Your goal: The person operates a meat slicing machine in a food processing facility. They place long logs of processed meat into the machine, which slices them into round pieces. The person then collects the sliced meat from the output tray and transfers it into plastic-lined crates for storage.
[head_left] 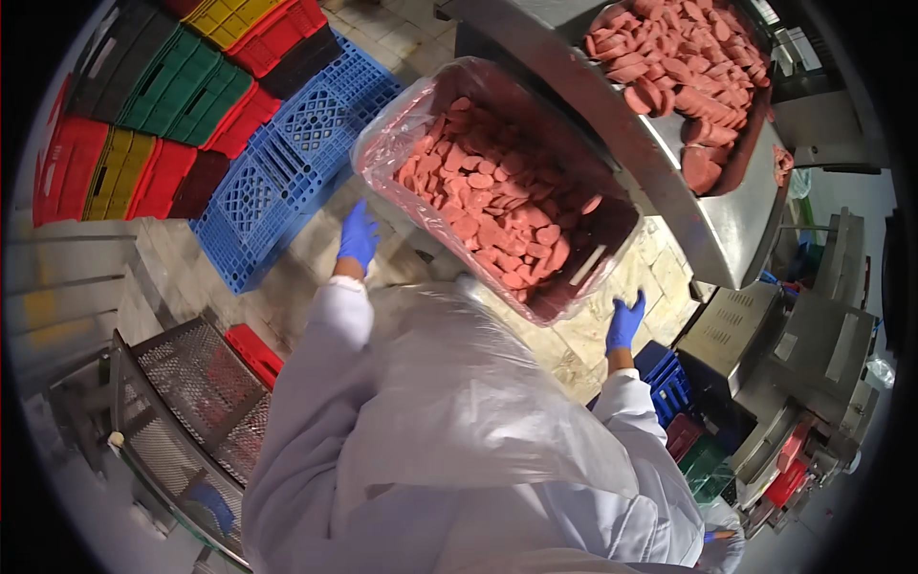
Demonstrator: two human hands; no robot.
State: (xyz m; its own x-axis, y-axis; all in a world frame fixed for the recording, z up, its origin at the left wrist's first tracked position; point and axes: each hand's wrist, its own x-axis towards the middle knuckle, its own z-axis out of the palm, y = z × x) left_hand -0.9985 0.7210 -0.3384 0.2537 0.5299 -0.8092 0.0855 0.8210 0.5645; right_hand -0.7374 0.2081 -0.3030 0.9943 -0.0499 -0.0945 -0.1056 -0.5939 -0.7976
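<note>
My left hand (358, 236), in a blue glove, hangs with loose, spread fingers and grips nothing; it sits just beside the near-left corner of the crate (574, 287), though I cannot tell whether it touches the plastic liner (402, 124). My right hand (623, 322), also blue-gloved, is open too, fingers fanned upward just below the crate's near-right corner, empty. Between and above both hands the crate sits full of pink round meat slices (497, 196). Beyond my right hand a steel chute (708, 225) holds more slices. Out past my left hand lie a blue pallet (287, 153) and stacked coloured crates (163, 105).
</note>
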